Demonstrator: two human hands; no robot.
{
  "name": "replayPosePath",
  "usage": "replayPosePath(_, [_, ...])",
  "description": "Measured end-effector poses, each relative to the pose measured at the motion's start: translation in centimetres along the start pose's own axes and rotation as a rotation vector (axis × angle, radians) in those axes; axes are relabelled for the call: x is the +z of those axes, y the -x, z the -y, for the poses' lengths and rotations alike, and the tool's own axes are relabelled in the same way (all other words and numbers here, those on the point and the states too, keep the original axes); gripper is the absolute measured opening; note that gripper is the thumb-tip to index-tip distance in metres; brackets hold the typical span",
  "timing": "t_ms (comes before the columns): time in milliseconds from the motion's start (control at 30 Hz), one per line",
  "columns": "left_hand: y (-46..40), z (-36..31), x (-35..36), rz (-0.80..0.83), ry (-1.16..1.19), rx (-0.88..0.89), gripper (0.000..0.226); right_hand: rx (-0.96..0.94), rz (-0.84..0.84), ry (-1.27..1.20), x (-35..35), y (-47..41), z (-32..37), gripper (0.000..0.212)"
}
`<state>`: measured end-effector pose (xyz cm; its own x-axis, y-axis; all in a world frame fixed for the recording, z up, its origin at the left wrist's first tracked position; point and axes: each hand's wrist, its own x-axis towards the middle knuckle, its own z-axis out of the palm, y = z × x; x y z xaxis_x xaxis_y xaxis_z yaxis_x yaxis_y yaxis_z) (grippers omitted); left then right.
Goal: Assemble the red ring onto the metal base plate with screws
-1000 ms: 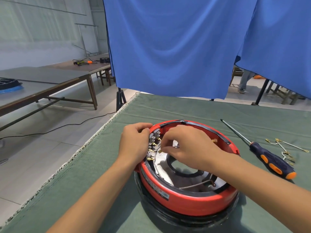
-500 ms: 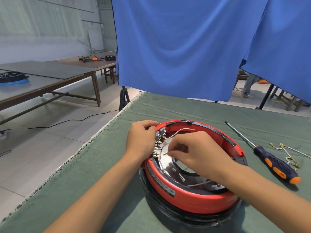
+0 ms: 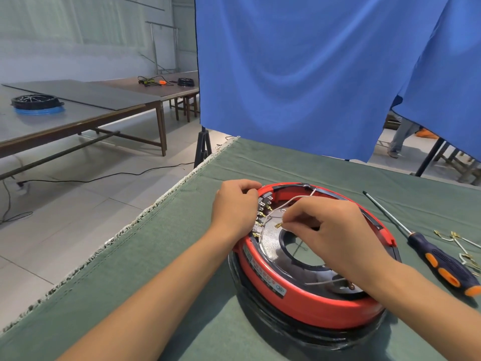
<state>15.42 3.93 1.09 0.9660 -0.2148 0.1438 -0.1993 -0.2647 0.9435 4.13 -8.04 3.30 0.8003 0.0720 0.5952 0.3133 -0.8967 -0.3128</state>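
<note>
While the left hand (image 3: 235, 207) curls over the far-left rim of the red ring (image 3: 307, 306), which sits on the green tabletop (image 3: 166, 256), the right hand (image 3: 335, 235) pinches a wire terminal (image 3: 278, 225) above the metal base plate (image 3: 270, 246). A screwdriver (image 3: 440, 261) lies to the right.

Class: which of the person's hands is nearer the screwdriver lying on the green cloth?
Right. The right hand works over the red ring, beside the screwdriver; the left hand grips the ring's far-left rim.
</note>
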Motion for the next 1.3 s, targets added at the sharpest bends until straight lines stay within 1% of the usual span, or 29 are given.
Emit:
replayPosePath(267, [0.1, 0.0, -0.1, 0.003, -0.014, 0.007, 0.027, 0.036, 0.026, -0.005, 0.0, 0.0, 0.1, 0.012])
replayPosePath(333, [0.1, 0.0, -0.1, 0.004, -0.011, 0.005, 0.027, 0.083, 0.048, -0.042, 0.1, 0.0, -0.1, 0.011])
replayPosePath(467, [0.1, 0.0, 0.0, 0.002, -0.010, 0.005, 0.027, 0.241, 0.109, -0.178, 0.1, 0.1, -0.7, 0.009])
replayPosePath(533, [0.1, 0.0, 0.0, 0.000, -0.009, 0.007, 0.026, 0.273, 0.140, -0.202, 0.3, 0.2, -0.8, 0.010])
replayPosePath(700, [0.1, 0.0, 0.0, 0.000, -0.006, 0.003, 0.027, 0.293, 0.181, -0.144, 0.3, 0.1, -0.5, 0.010])
replayPosePath(833, [0.1, -0.1, 0.0, -0.001, -0.009, 0.001, 0.027, 0.301, 0.204, -0.080, 0.2, 0.1, -0.1, 0.005])
replayPosePath(967, [0.2, -0.2, 0.0, 0.000, -0.008, 0.004, 0.027, 0.310, 0.239, 0.086, 0.2, -0.2, 0.1, 0.007])
replayPosePath(1033, [0.2, -0.2, -0.1, 0.001, -0.009, 0.008, 0.027, 0.317, 0.299, 0.147, 0.2, -0.6, 0.2, 0.009])
replayPosePath(1167, [0.1, 0.0, -0.1, 0.011, 0.006, 0.005, 0.027, 0.363, 0.464, 0.126, 0.5, -1.6, 0.3, 0.011])
replayPosePath(1300, [0.0, 0.1, 0.0, 0.007, 0.007, 0.005, 0.026, 0.318, 0.506, 0.082, 0.9, -2.7, 0.3, 0.010])
